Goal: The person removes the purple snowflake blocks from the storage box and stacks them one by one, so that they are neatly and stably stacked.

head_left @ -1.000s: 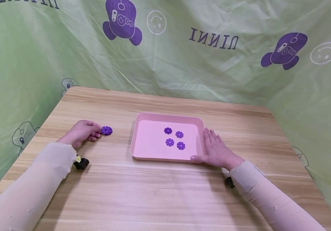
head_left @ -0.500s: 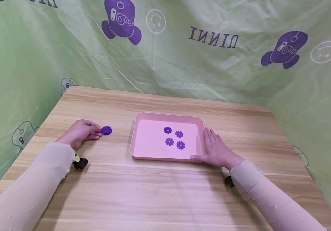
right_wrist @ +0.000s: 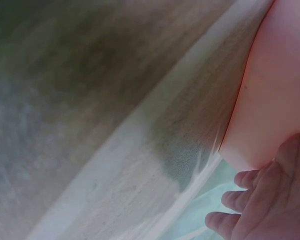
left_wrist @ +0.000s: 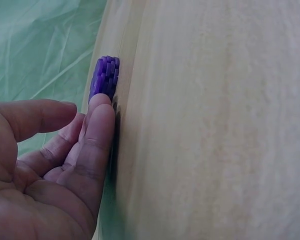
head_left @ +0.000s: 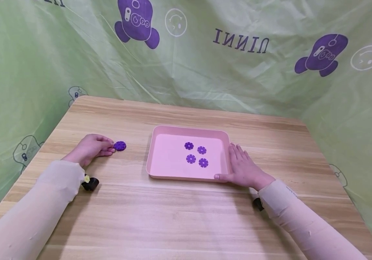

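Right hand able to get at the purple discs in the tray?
Likely yes: the right hand touches the pink tray, near the purple discs; only the tray's side seems between, and its top is open.

So the backdrop is basically wrinkly pale green sheeting (head_left: 198, 76) hung along the left, far and right sides. The far stretch has chunky purple cartoon figures (head_left: 137, 20), white outlined smiley faces (head_left: 176, 22) and flipped-looking purple lettering (head_left: 240, 41) printed on it. The desk (head_left: 173, 220) is light wood-grain with a rounded far left corner, and there's soft pale glare toward the near middle.
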{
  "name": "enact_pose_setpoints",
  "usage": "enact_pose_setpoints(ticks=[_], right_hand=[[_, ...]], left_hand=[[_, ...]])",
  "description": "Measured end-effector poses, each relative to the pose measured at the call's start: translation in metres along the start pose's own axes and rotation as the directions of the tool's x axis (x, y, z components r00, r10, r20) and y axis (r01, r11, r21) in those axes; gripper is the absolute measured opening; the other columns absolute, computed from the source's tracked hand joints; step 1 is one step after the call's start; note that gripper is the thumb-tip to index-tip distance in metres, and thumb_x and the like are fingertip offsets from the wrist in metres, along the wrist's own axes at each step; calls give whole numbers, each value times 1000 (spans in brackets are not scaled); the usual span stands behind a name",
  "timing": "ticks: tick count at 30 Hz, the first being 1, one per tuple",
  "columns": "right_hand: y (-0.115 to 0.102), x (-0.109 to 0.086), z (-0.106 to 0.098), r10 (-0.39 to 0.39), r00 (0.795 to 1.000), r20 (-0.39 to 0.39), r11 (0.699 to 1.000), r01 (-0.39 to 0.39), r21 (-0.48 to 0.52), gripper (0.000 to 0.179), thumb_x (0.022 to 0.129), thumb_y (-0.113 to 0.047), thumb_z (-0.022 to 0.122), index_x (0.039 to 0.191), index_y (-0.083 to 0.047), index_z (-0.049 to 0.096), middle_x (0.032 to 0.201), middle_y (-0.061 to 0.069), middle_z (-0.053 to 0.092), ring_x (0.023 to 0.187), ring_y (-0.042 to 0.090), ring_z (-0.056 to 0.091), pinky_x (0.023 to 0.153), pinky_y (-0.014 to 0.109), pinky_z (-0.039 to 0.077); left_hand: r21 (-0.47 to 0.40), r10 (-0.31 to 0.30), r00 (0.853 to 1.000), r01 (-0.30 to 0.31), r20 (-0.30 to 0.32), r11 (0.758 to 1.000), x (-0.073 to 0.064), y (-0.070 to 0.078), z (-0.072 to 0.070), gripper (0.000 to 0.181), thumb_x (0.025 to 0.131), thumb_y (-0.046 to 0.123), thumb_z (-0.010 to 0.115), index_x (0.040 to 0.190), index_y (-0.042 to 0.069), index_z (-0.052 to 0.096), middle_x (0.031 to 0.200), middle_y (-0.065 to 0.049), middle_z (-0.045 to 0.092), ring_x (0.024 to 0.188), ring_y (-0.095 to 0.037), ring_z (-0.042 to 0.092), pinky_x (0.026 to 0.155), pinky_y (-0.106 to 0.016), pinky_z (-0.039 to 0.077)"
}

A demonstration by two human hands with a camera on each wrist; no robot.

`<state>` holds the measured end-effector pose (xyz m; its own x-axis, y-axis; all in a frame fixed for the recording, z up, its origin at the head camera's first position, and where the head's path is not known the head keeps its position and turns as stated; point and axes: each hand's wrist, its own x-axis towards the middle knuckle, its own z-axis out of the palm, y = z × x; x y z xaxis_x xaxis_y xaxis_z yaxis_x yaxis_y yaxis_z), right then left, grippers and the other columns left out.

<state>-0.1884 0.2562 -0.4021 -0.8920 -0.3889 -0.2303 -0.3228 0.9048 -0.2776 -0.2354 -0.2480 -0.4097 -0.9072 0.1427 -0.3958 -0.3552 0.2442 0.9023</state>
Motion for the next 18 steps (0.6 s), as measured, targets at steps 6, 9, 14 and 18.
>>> enact_pose_setpoints(ticks=[6, 9, 14, 18], right_hand=[[0, 0, 0, -8, 1000, -10, 1000, 8, 4, 126, 88, -70, 65, 155, 18, 6, 163, 38, 6, 150, 55, 5, 121, 63, 8], [-1, 0, 0, -10, 1000, -11, 1000, 10, 8, 125, 89, -69, 66, 155, 18, 6, 163, 38, 6, 150, 55, 5, 121, 63, 8], [-1, 0, 0, -17, 1000, -19, 1000, 17, 2, 125, 89, -68, 66, 155, 19, 6, 163, 39, 6, 150, 56, 6, 121, 64, 8], [-1, -1, -1, -15, 1000, -22, 1000, 15, 2, 124, 89, -69, 65, 155, 19, 6, 163, 39, 7, 150, 56, 6, 121, 64, 8]], left_hand=[[20, 17, 1000, -17, 1, 1000, -2, 1, 2, 32, 106, -3, 48, 130, -24, 44, 89, 0, 70, 79, -5, 69, 79, -24, 59], [24, 19, 1000, -18, -1, 1000, -3, 2, 2, 31, 106, -3, 48, 129, -24, 45, 89, 0, 70, 79, -5, 69, 80, -24, 59], [34, 30, 1000, -30, -5, 999, -3, 2, 2, 32, 106, -2, 47, 129, -24, 45, 90, -1, 70, 80, -5, 69, 81, -24, 59], [40, 33, 999, -33, -10, 999, -2, 1, 2, 33, 106, -2, 48, 130, -24, 45, 92, -1, 69, 81, -5, 69, 81, -24, 59]])
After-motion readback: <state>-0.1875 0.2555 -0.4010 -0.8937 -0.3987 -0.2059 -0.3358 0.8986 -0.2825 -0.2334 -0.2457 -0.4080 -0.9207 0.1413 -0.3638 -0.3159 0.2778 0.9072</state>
